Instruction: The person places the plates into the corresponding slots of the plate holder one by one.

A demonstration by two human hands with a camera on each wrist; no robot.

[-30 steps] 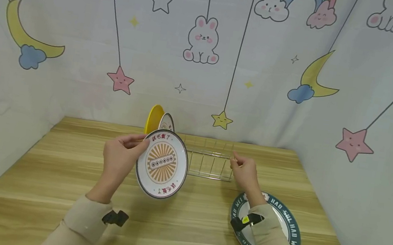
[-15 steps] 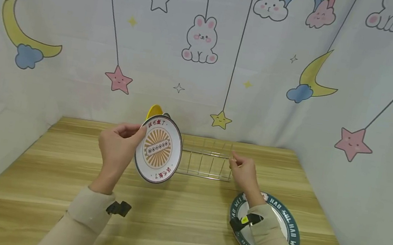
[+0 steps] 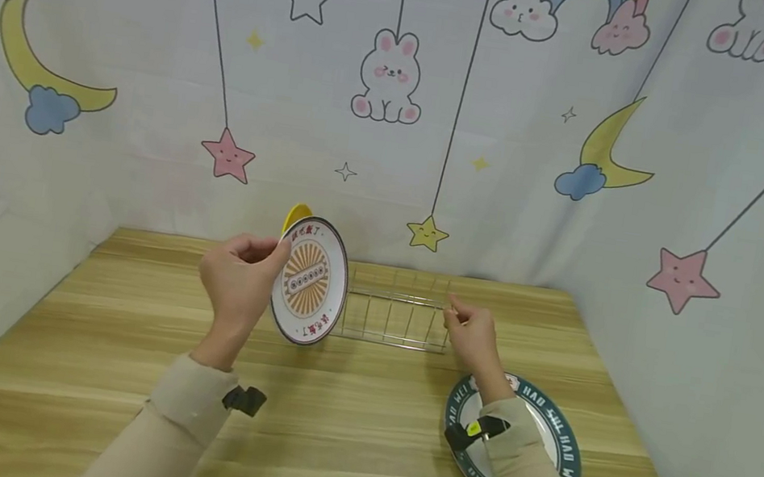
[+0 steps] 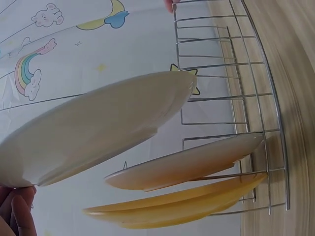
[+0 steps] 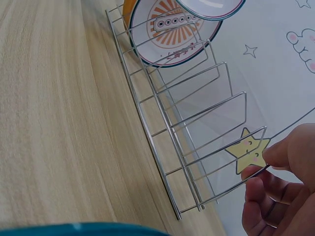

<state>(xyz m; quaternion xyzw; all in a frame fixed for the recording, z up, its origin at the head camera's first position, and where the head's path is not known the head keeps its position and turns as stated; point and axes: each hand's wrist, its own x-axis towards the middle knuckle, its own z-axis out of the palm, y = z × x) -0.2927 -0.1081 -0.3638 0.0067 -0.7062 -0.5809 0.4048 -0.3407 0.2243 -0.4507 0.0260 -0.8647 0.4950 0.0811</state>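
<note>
Sleeves (image 3: 169, 416) of beige cloth cover my forearms, both cut off by the lower edge of the head view. Below my right forearm a green-rimmed plate (image 3: 569, 444) lies on the bench (image 3: 341, 428), partly hidden by the sleeve and a dark wrist strap (image 3: 489, 428). Just ahead of that plate, my right hand (image 3: 474, 335) pinches the end wire of a wire rack (image 3: 392, 345) between thumb and fingers. Well to its left, my left hand (image 3: 240, 280) grips a white plate (image 3: 311, 282) by the rim, thumb at the printed side, the other fingers mostly out of sight behind. The plate is just to the right of that hand, raised off the bench and steeply tilted, its sunburst print towards me. It covers the rack's left end; whether it touches the wires I cannot tell. Beyond my left hand, a racked plate (image 4: 187, 162), hidden in the head view, leans between the wires. Next to it, farther from my right hand, stands a yellow plate (image 4: 177, 209), only its top peeking out in the head view. Past both hands is the printed backdrop (image 3: 170, 78), its upper rabbits cropped.
</note>
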